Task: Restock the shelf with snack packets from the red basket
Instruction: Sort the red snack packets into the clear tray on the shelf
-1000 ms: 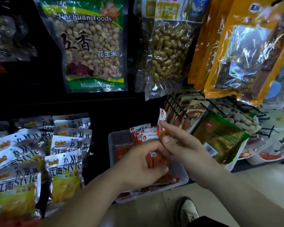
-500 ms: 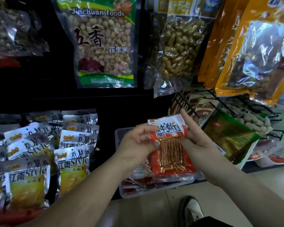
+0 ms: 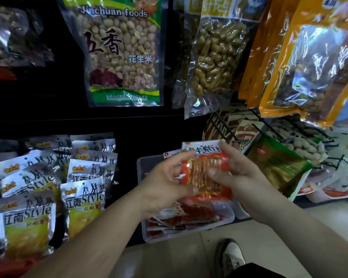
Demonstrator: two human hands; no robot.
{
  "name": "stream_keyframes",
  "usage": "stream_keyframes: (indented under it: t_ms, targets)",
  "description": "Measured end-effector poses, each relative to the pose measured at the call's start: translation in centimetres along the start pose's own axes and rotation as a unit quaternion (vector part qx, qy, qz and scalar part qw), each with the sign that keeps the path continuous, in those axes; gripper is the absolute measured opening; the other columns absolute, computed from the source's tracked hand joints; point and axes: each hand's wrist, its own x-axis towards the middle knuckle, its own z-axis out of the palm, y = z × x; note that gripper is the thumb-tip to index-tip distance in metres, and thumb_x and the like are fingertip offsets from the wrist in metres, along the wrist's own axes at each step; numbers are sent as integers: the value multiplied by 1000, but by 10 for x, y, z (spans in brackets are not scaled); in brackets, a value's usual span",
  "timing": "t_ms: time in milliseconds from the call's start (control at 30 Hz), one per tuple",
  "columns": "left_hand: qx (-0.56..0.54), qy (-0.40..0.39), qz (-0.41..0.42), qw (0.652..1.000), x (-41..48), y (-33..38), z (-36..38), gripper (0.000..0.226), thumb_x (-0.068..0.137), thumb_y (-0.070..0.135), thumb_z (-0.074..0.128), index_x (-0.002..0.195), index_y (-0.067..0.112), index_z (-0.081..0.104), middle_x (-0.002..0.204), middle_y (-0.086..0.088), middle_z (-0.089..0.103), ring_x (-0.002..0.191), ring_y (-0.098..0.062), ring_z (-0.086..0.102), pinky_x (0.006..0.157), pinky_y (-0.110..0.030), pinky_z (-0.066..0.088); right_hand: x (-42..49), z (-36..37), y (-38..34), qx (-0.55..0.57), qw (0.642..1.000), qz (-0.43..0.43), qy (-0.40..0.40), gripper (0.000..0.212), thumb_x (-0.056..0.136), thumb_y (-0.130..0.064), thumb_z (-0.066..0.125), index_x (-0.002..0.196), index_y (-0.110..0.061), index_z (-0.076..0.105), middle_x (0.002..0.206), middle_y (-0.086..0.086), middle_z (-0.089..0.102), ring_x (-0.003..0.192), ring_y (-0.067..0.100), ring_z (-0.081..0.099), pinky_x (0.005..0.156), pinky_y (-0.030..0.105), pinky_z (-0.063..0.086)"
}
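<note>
step: placing, by my reading. one red snack packet (image 3: pixel 206 171) is held up in both hands just above the clear plastic bin (image 3: pixel 143 169), which carries more of the same kind.
left hand (image 3: pixel 165 187): clamped on the packet's left edge, thumb at the lower corner, fingers curled toward the top.
right hand (image 3: pixel 243 177): clamped on the packet's right side, thumb laid across the clear front, fingers behind it.
packet: between the two hands, face toward the camera, roughly upright, white header on top. it does not touch the stock below, as far as i can tell.
bin: directly under both hands, with stacked packets (image 3: pixel 189 217) lying flat and somewhat loose inside.
red basket: not in view, so how many packets are left to shelve cannot be told.
beside the left hand: rows of yellow-and-silver packets (image 3: pixel 82 199), well apart from the work.
beyond the right hand: green pouch (image 3: pixel 277 163) on wire racks, near the knuckles.
next move: likely lower the packet into the bin, lined up with those already there. one hand should let go so the other can slide it in.
care: film looks slick and limp. a tilted drop could leave the packet askew, or let it slide off the pile over the bin's front rim.
</note>
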Motion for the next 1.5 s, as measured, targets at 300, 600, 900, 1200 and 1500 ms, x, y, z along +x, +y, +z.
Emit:
stream_keyframes:
  t_ms: [300,600,900,1200,1500]
  targets:
    - [136,35,31,990,2,-5,-9,97,78,5,89,155,39,40,143,18,50,120,2,61,94,-20,56,-1,-7,3,-94,995,3,-28,93,85,15,74,154,-38,43,122,5,75,101,34,76,74,45,64]
    - [177,126,110,970,10,-14,16,32,88,16,77,100,36,55,96,11,70,77,-11,69,72,-50,62,-16,20,4,-249,952,-78,-159,105,90,-4,79,159,-58,19,118,-7,74,113,11,70,96,25,55]
    - [156,78,39,984,17,-28,-8,34,96,-6,62,92,24,48,86,6,64,76,-7,62,66,-25,51,33,4,-5,-378,914,-132,62,49,91,-30,80,134,-43,60,110,-32,61,105,-9,59,81,7,47]
    - [244,91,-83,962,54,-86,-26,38,90,-7,62,90,30,59,106,5,62,99,-16,63,75,-24,51,70,-13,69,-575,813,-30,-85,13,102,-24,65,89,-27,67,83,-3,65,77,20,62,69,38,52]
    - [271,38,-133,953,71,-110,-6,43,92,2,68,93,44,59,104,18,60,96,1,59,69,-11,45,87,-30,94,-507,845,94,-140,17,103,-38,61,97,-28,74,101,-5,72,95,16,65,81,26,48]
